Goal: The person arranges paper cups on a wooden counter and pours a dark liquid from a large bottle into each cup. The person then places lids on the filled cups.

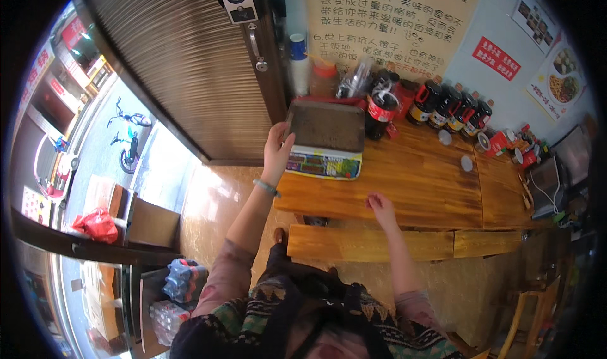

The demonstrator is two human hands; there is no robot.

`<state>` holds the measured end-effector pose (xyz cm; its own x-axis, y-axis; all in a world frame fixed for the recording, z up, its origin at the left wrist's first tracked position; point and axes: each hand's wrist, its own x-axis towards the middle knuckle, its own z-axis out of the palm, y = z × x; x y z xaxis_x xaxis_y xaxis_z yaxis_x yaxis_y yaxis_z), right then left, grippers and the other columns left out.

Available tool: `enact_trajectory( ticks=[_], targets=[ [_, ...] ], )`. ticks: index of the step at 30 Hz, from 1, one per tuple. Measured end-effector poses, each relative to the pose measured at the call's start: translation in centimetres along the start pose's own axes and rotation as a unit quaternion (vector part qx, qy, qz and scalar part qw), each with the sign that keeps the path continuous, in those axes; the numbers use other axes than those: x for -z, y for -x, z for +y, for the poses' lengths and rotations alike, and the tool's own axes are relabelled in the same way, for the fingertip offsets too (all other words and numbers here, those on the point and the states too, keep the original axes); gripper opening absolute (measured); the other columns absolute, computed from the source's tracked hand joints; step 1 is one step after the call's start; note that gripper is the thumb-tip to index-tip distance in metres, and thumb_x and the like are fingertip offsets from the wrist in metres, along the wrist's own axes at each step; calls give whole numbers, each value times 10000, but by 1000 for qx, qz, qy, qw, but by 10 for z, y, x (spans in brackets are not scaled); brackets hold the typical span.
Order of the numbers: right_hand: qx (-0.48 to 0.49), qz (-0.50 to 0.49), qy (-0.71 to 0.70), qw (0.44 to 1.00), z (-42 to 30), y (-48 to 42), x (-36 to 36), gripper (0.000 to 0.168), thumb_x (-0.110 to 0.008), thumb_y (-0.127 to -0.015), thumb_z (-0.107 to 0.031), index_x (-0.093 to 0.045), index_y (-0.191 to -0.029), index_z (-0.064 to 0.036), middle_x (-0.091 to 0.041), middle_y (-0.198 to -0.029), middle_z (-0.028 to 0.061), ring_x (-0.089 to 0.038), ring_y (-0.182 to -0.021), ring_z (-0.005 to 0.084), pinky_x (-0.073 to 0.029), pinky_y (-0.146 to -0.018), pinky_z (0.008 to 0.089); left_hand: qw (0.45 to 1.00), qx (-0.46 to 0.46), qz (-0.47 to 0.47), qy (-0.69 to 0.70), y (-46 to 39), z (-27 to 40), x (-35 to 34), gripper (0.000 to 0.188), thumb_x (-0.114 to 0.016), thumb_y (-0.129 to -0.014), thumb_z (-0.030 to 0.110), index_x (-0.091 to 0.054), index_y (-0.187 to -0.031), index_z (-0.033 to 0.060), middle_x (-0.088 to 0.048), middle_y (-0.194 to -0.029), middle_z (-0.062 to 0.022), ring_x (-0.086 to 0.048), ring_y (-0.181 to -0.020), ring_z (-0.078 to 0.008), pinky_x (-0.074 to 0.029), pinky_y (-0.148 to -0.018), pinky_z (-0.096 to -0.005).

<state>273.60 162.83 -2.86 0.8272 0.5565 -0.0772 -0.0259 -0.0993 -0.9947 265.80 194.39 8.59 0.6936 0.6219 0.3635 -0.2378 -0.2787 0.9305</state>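
My left hand (pixel 278 146) is at the left edge of an electronic weighing scale (pixel 327 127). Its thumb and fingers are apart, and I cannot tell whether they touch the scale. The scale has a dark, flat metal pan and a printed front panel, and stands at the left end of a wooden table (pixel 417 188). Over the table's front edge is my right hand (pixel 381 208), its fingers loosely curled with nothing visible in them.
Along the wall stand stacked cups (pixel 298 70), a red-lidded jar (pixel 324 77), a large cola bottle (pixel 380 112) and several dark sauce bottles (pixel 424 100). A wooden bench (pixel 370 243) runs before the table. To the left are a ribbed door (pixel 189 65) and packs of bottles (pixel 182 281).
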Motion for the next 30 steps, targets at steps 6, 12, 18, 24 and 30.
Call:
enact_trajectory(
  ticks=[6,12,18,24,30],
  targets=[
    [156,43,81,983,-107,-201,-82,148,-479,-839,-93,-545,-956,-31,-592,-778,67,-563,-658,159,-449,-608,283,997,69,-28,-23,-172,-76,-39,545,-604,-770,183,-340,-1200,-25,-455,-1137,-164,-430,-1074,-231,-331,-899,-284],
    [232,155,292,915,-147,-378,-140,114,-535,-768,-66,-574,-872,-40,-579,-663,93,-560,-589,196,-448,-557,284,997,-23,24,-69,-279,-167,-72,750,-629,-731,211,-185,-1263,-78,-274,-1281,-271,-271,-1197,-364,-241,-980,-356],
    [212,164,336,903,-125,-425,-177,153,-535,-699,-55,-583,-843,-30,-592,-782,160,-574,-724,323,-461,-621,374,991,64,91,-69,-309,-208,-89,716,-607,-742,331,-266,-1250,-39,-388,-1221,-244,-372,-1137,-358,-302,-934,-368],
    [206,185,339,899,-115,-453,-185,273,-540,-695,-70,-554,-965,-35,-577,-807,190,-559,-743,357,-462,-631,392,988,131,59,53,-329,-264,-84,626,-616,-732,364,-396,-1158,-40,-500,-1114,-214,-480,-1049,-313,-371,-855,-362],
    [238,239,258,905,-117,-475,-226,476,-579,-689,-63,-424,-1134,4,-534,-995,223,-515,-918,377,-428,-749,389,987,158,-36,1,-325,-265,-76,710,-597,-764,269,-178,-1282,23,-392,-1220,-184,-410,-1106,-260,-337,-902,-345]
  ],
)
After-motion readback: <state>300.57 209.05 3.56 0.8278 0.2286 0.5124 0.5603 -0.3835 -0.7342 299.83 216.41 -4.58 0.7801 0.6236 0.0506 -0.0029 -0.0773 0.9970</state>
